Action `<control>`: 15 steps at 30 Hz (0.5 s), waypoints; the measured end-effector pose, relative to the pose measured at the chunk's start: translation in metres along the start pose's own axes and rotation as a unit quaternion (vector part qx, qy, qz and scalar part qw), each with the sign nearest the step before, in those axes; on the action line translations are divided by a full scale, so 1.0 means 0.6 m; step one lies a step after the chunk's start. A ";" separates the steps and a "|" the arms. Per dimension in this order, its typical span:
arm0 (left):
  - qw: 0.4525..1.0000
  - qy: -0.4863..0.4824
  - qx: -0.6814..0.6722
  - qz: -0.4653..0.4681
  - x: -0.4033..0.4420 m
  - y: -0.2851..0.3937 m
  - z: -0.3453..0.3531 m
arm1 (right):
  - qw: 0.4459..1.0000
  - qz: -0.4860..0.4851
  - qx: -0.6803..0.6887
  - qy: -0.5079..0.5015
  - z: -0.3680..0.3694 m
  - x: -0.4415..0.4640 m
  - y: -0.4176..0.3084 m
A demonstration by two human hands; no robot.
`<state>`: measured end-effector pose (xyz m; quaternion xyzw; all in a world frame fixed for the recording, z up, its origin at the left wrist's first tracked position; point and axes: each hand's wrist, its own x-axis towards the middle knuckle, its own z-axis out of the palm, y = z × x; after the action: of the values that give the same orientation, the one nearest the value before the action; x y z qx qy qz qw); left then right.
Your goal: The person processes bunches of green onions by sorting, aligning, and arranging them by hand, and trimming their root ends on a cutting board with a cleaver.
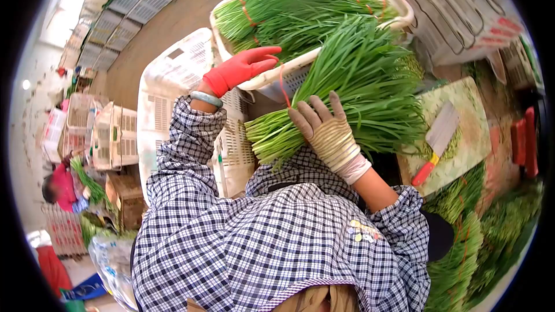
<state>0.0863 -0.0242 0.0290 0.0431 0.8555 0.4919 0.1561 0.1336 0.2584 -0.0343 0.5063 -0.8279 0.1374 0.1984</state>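
Checked black-and-white smock (pixel 254 237), chest print (pixel 364 231); red left glove (pixel 237 71), pale bangle (pixel 206 99); yellow-banded grey right glove (pixel 332 138).

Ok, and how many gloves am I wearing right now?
2 in view: a red glove on your left hand, raised beside the bundle of green stalks, and a pale striped glove on your right hand, against that bundle. Any worn underneath would be hidden.

Stacked crates (pixel 123 14), a distant person (pixel 62 188)

Surface (pixel 475 121) right of the right grip (pixel 328 134): green-stained board. Cleaver (pixel 444 130) flat on it, green scraps (pixel 452 148) beside the blade.
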 end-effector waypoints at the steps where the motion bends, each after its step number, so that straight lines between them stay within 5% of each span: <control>1: 1.000 -0.009 -0.018 0.011 -0.011 -0.015 -0.008 | 1.000 -0.001 -0.016 -0.017 -0.005 0.011 0.006; 7: 0.990 -0.010 -0.132 -0.047 -0.046 -0.093 0.008 | 0.998 -0.015 0.057 0.002 -0.055 0.043 0.062; 11: 0.964 -0.094 -0.199 0.149 -0.012 -0.022 0.050 | 0.980 0.065 0.188 -0.019 -0.120 0.082 0.137; 14: 0.957 -0.058 -0.158 0.237 0.019 0.098 0.078 | 0.881 0.110 0.459 0.029 -0.171 0.089 0.203; 15: 0.948 -0.015 -0.024 0.317 0.043 0.135 0.083 | 0.891 0.110 0.438 0.042 -0.194 0.090 0.216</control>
<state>0.0706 0.0644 0.0693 0.3154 0.7832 0.5358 0.0060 0.0178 0.3240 0.0904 0.4410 -0.7255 0.5278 -0.0252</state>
